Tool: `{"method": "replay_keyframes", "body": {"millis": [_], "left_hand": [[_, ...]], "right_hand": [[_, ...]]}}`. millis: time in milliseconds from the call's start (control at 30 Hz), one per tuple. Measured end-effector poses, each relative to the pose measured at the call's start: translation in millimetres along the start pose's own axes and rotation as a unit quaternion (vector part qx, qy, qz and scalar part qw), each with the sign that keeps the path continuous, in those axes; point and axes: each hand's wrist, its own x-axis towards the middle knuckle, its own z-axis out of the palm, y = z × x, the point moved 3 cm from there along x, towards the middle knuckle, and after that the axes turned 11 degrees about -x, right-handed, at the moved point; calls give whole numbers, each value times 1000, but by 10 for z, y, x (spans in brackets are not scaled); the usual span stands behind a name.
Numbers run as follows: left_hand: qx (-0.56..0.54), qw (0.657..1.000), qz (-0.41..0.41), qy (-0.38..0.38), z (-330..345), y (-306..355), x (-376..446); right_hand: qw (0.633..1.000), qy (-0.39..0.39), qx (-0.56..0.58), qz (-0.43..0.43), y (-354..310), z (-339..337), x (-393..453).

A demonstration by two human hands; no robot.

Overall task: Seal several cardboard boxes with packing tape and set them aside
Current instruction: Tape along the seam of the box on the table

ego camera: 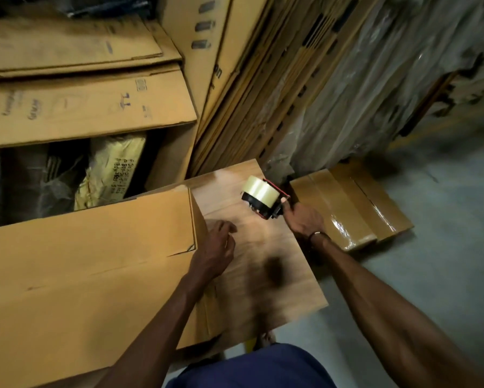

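Observation:
A large cardboard box (89,275) fills the lower left, one flap raised over its open inside. My left hand (215,253) rests with loosely bent fingers at that flap's right edge, beside a wooden tabletop (277,275). My right hand (302,219) grips the handle of a black and red tape dispenser (263,197) with a clear tape roll, held just above the tabletop's far right part. Two taped boxes (347,208) lie on the floor to the right of the table.
Flattened cartons (249,79) lean upright behind the table. Plastic-wrapped stacks (375,79) stand at the right. Another open carton (81,113) with wrapped bundles inside sits at the left back. Grey concrete floor (445,247) spreads at the right.

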Motion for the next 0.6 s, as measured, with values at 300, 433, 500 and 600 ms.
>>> {"method": "replay_keyframes", "body": {"millis": [300,433,500,600], "left_hand": [[-404,869,-244,152,-522,256,304],[-668,643,-333,170,-951,350,172],[-767,542,-306,156,-1213,331,7],[-786,524,-264,194,-1631,260,-341]], "right_hand": [[970,-72,200,-116,-697,-1122,-64],[931,-142,285,-179,-1223,-1227,-394],[913,-164,312,-204,-1479,-1161,-497],[887,-189,337,-252,-1911,-989,-671]]}}
